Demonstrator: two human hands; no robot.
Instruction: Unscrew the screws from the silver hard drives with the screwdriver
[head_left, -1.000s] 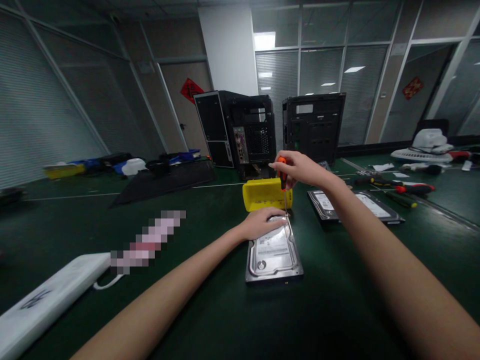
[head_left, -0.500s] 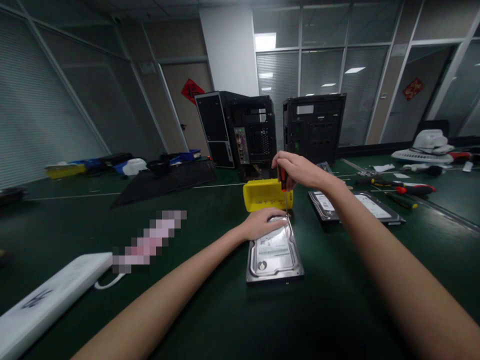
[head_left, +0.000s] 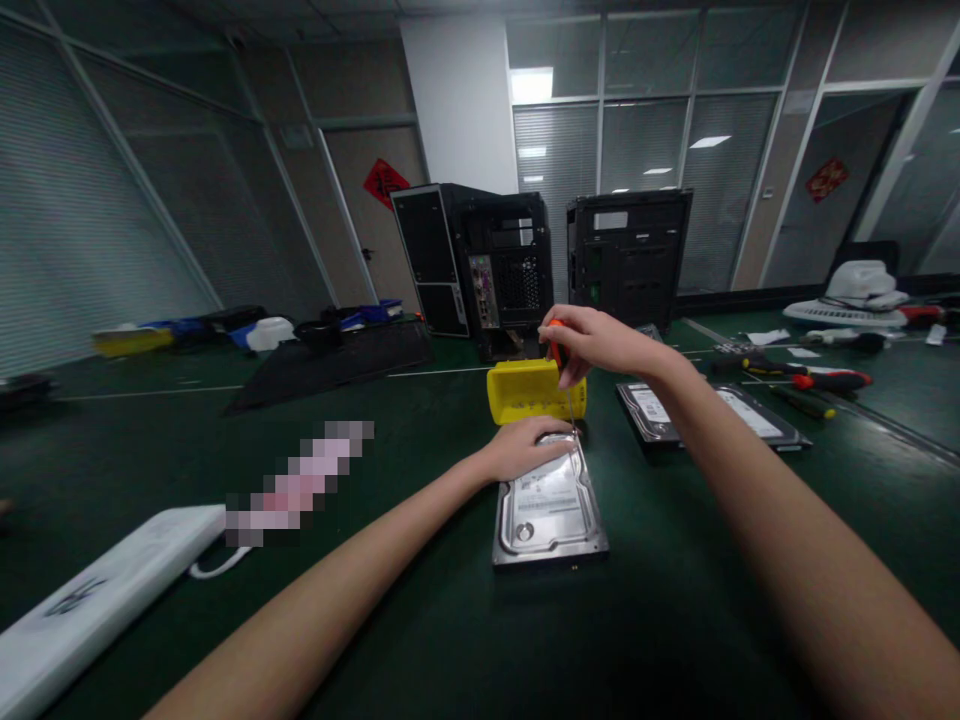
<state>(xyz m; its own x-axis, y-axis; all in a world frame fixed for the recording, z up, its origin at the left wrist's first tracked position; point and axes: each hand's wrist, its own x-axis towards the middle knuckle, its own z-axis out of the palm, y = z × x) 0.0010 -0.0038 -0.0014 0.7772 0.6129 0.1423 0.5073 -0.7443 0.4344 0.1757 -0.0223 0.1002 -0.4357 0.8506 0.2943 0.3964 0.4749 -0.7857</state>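
Observation:
A silver hard drive (head_left: 551,510) lies flat on the green table in front of me, label side up. My left hand (head_left: 521,447) lies across its far end and grips it, with fingertips at the far right corner. Above that corner, my right hand (head_left: 581,345) is closed around the red and black handle of a screwdriver (head_left: 557,352). The thin shaft slants down, and its tip meets the drive's corner beside my left fingers; the exact contact is too small to see. A yellow bin (head_left: 525,392) stands just behind the drive.
Two more hard drives (head_left: 750,412) lie to the right, partly behind my right forearm. Pliers (head_left: 832,379) and other tools lie beyond. Two black computer cases (head_left: 495,260) stand at the back. A black mat (head_left: 337,365) and a white power bank-like slab (head_left: 112,575) are on the left.
The screwdriver handle has tilted from nearly upright to leaning left, and my right fingers have shifted around it. My left hand and the drive have stayed in place.

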